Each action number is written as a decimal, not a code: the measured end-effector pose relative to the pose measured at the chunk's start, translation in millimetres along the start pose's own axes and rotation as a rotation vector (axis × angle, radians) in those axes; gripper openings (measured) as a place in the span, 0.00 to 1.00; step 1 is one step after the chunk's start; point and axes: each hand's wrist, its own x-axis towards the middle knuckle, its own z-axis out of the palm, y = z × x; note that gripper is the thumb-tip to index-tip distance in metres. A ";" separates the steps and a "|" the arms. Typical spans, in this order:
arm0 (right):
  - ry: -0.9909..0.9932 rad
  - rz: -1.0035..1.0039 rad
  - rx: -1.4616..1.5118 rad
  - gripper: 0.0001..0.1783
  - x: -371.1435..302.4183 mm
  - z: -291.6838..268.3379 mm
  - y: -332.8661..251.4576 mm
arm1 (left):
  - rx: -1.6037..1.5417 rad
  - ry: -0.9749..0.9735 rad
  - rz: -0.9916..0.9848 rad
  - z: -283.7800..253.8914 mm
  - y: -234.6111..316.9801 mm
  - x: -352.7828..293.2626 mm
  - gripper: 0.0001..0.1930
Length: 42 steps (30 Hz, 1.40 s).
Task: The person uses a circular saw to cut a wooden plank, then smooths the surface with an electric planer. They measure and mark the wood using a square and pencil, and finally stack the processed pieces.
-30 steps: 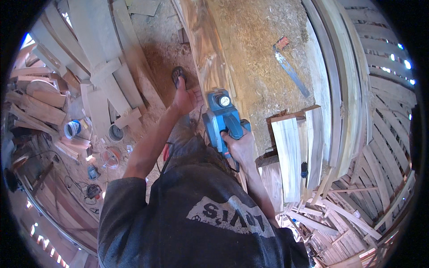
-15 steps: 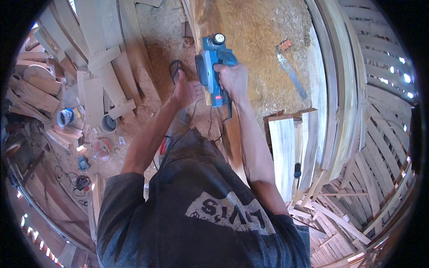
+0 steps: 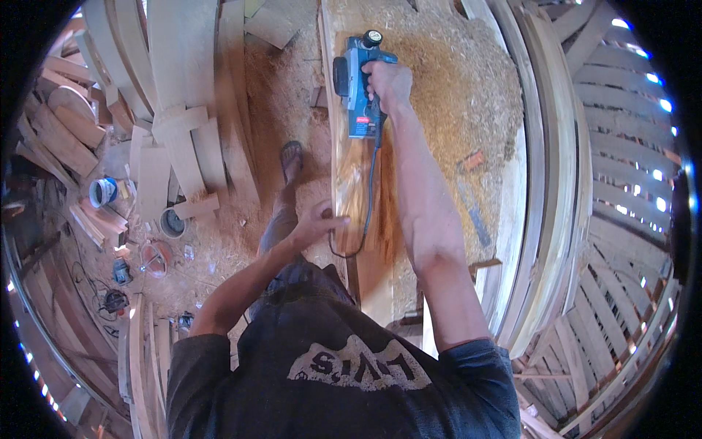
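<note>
My right hand [image 3: 390, 85] is wrapped round the handle of a blue electric planer [image 3: 362, 80]. The planer rests on a long wooden board [image 3: 355, 190] that runs away from me, with a dark knob at its front end. From its rear a power cord [image 3: 368, 197] trails back over the board and loops near the left edge. Beside that edge is my left hand [image 3: 319, 223], its thumb and fingers apart, fingertips at the board's side close to the cord. Whether the fingertips touch the board I cannot tell.
Sawdust and shavings cover the surface right of the board, where a handsaw [image 3: 475, 197] with an orange handle lies. Long planks [image 3: 545, 146] line the right. Stacked boards [image 3: 179, 146], a white-and-blue bucket [image 3: 103, 192] and a grey bucket [image 3: 172, 222] stand at left.
The planer and my right hand have moved farther along the board, away from me. My left hand has come back toward my body, to the board's left edge. The view has shifted.
</note>
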 end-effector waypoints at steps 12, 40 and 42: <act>-0.048 -0.157 -0.032 0.11 138.4 18.6 -28.4 | -0.069 0.019 -0.123 -4.0 -24.6 3.2 0.32; 0.064 0.026 -0.215 0.14 -341.8 -52.4 171.4 | -0.734 0.109 -0.421 -38.2 -35.6 16.7 0.60; 0.078 -0.023 -0.201 0.12 -315.3 -44.2 155.9 | -0.755 0.027 -0.353 -42.5 -34.5 12.9 0.60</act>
